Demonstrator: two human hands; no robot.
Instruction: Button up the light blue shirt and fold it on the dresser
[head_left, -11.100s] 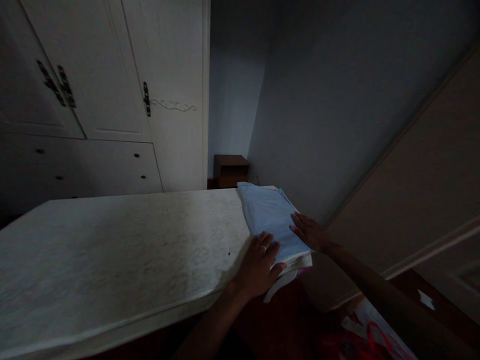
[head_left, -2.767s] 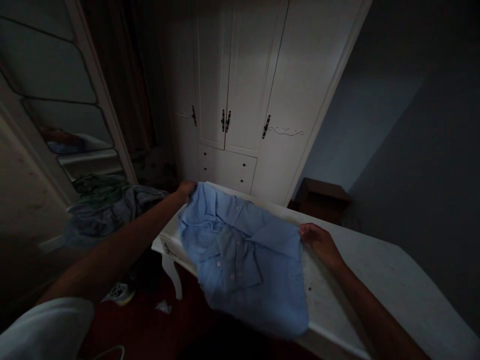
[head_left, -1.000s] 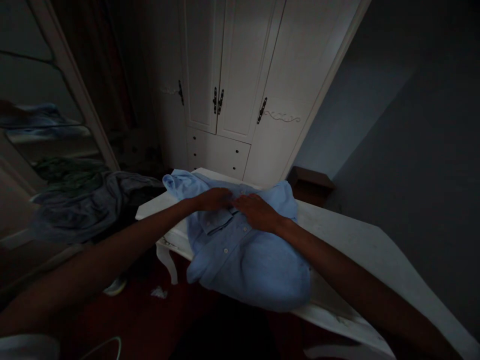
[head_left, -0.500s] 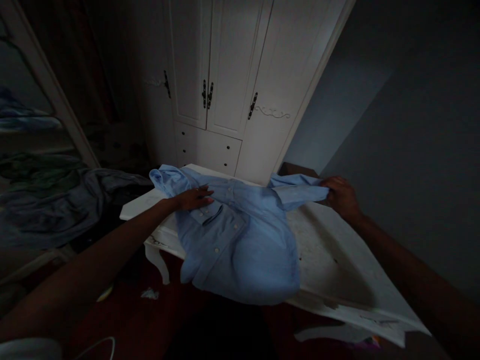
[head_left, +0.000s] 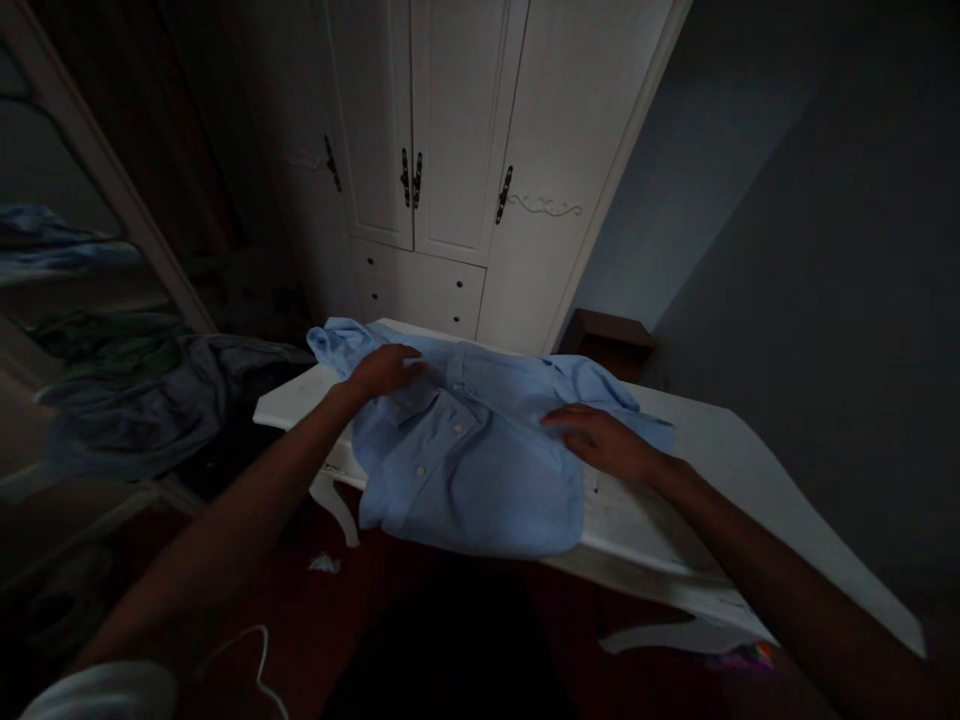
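A light blue button-up shirt (head_left: 487,490) lies spread on a white table (head_left: 705,440), its lower part hanging over the front edge. My left hand (head_left: 386,370) rests on the shirt's left upper part, fingers stretched out, beside a folded cuff. Over the shirt's right side is my right hand (head_left: 604,440), fingers extended and touching or just above the cloth. The right sleeve (head_left: 622,395) lies loose on the tabletop beyond that hand. White buttons run down the front of the shirt.
A white wardrobe (head_left: 465,130) with dark handles stands behind the table. To the left, a grey cloth (head_left: 150,400) and a green cloth lie heaped near a framed mirror. A brown box (head_left: 611,340) sits by the wall. A white cable (head_left: 262,660) trails over the red floor.
My right hand has let go of the right sleeve and moved left onto the shirt's body. The sleeve now lies on the table. My left hand has shifted slightly up.
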